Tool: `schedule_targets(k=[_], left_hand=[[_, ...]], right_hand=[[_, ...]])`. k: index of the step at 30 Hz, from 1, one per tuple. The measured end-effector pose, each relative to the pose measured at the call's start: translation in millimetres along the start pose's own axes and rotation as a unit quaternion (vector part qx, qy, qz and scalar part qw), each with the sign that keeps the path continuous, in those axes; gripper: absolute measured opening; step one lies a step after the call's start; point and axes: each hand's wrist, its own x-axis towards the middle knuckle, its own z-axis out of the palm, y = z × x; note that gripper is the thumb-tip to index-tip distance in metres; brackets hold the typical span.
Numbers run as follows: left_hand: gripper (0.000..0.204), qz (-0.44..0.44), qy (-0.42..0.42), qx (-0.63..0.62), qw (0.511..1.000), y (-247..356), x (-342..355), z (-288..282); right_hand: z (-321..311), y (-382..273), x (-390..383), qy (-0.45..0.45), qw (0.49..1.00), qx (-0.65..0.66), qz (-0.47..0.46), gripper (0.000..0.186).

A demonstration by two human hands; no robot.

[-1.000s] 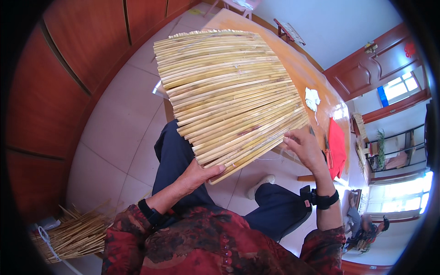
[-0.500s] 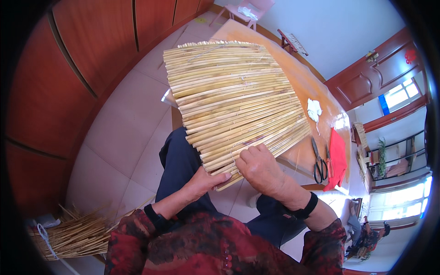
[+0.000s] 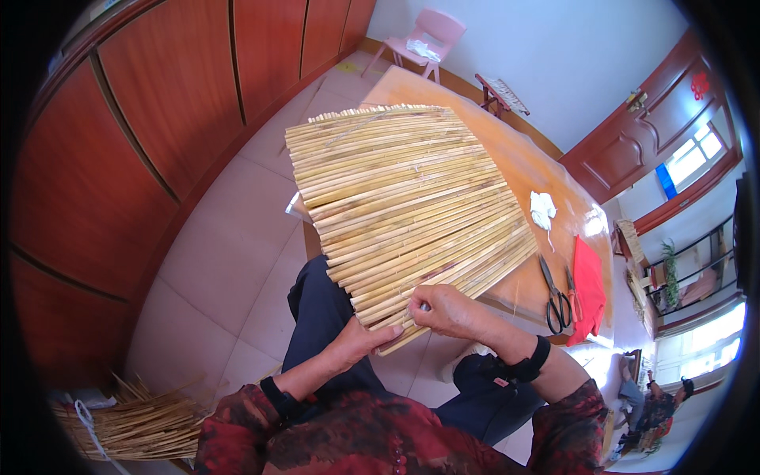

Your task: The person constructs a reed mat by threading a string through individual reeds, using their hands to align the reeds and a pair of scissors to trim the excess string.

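Observation:
A fan-shaped mat of pale yellow reeds [image 3: 400, 190] lies over the near part of an orange-topped table [image 3: 495, 131], its near corner above my lap. My left hand [image 3: 360, 344] grips that corner, thumb on top. Beside it, my right hand [image 3: 443, 310] is closed low over the lowest reeds, with something small and grey in its fingers that I cannot make out. Fine threads cross the reeds. Black-handled scissors [image 3: 558, 309], a red cloth [image 3: 587, 289] and a bundle of white thread [image 3: 542, 210] rest on the table to the right.
A tied bundle of loose reeds [image 3: 131, 427] is at the lower left. Red wooden cabinets [image 3: 166, 95] line the left. A pink chair [image 3: 435, 32] stands beyond the table, a door [image 3: 617, 146] at the back right. Another person [image 3: 657, 412] sits at the far right.
My right hand has moved leftward and down from the right edge of the mat to beside my left hand, and closed. The mat sits lower in the picture.

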Motion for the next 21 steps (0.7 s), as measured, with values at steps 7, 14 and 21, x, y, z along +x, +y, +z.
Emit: schedule_targets(k=[7, 14, 21], left_hand=[[0.035, 0.057, 0.022, 0.015, 0.998, -3, 4, 4], [0.037, 0.024, 0.017, 0.008, 1.0, -1, 4, 3], [0.051, -0.027, -0.036, -0.005, 0.999, 2, 4, -6]], right_hand=[[3, 12, 3, -0.072, 0.997, 0.018, -0.037, 0.021], [-12, 4, -3, -0.08, 0.987, 0.099, -0.095, 0.019], [-81, 26, -71, 0.136, 0.898, 0.418, 0.02, 0.014]])
